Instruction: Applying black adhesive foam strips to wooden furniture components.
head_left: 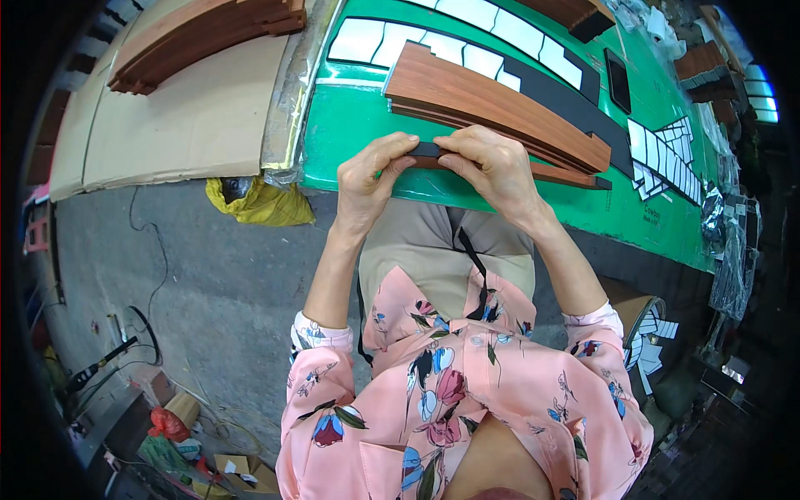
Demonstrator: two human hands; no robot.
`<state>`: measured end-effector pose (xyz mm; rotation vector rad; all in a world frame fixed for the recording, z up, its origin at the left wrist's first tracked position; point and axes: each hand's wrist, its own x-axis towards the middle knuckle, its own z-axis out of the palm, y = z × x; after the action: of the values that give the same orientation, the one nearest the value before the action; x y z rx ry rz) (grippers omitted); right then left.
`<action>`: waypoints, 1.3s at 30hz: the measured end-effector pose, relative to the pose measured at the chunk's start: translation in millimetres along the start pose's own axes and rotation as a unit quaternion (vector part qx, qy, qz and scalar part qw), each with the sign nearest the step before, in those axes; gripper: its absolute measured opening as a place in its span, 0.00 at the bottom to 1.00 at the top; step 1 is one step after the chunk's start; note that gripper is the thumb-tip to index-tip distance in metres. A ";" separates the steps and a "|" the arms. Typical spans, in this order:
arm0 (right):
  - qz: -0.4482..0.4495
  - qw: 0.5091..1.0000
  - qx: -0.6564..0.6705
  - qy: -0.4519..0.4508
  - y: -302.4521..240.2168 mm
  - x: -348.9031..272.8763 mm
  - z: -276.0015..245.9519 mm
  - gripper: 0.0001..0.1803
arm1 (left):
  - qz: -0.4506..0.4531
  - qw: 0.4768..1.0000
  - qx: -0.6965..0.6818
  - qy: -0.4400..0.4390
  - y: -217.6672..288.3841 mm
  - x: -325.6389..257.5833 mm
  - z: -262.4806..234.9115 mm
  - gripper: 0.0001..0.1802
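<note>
A green tabletop [367, 125] fills the upper middle of the view, with a grey concrete floor [208, 275] below and to the left of it. Flat cardboard [192, 117] lies left of the tabletop, carrying a stack of brown boards [200, 33]. A yellow bag [258, 202] sits on the floor at the cardboard's edge. On the tabletop lies a stack of wood-grain strips [500, 104] beside black and white pieces. At the tabletop's near edge, both hands meet over a thin wood strip with a black pad [427, 150]. The left hand [371, 179] pinches its left end with curled fingers; the right hand [492, 167] presses down on it with fingertips bunched, the wrist bent inward.
</note>
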<state>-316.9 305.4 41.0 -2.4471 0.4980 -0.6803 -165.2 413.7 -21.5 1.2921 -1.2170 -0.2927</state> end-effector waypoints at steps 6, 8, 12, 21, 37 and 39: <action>-0.035 0.998 -0.051 0.026 -0.5 -3.0 6.2 0.10 | 0.000 1.000 0.003 0.005 -2.3 -3.0 2.1 0.14; -0.060 0.994 -0.083 0.048 -2.9 -6.8 9.8 0.11 | 0.009 1.000 0.013 0.011 -0.5 -4.8 1.2 0.14; -0.079 0.978 -0.182 0.056 -5.8 -13.7 13.7 0.17 | 0.017 1.000 0.014 0.015 0.8 -4.7 3.0 0.14; -0.067 0.984 -0.126 0.103 -9.0 -16.2 11.6 0.19 | 0.066 0.996 0.049 0.019 1.4 -1.2 3.4 0.16; -0.065 0.986 -0.129 0.079 -12.2 -37.2 25.2 0.23 | 0.080 0.984 0.156 -0.018 6.6 -14.4 7.3 0.23; -0.063 0.989 -0.111 0.069 -9.1 -35.5 20.4 0.25 | 0.085 0.982 0.165 -0.018 2.8 -16.1 9.2 0.23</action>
<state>-332.2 337.6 18.9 -2.6704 0.4990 -0.8948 -180.4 421.5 -29.2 1.4565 -1.4404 0.0121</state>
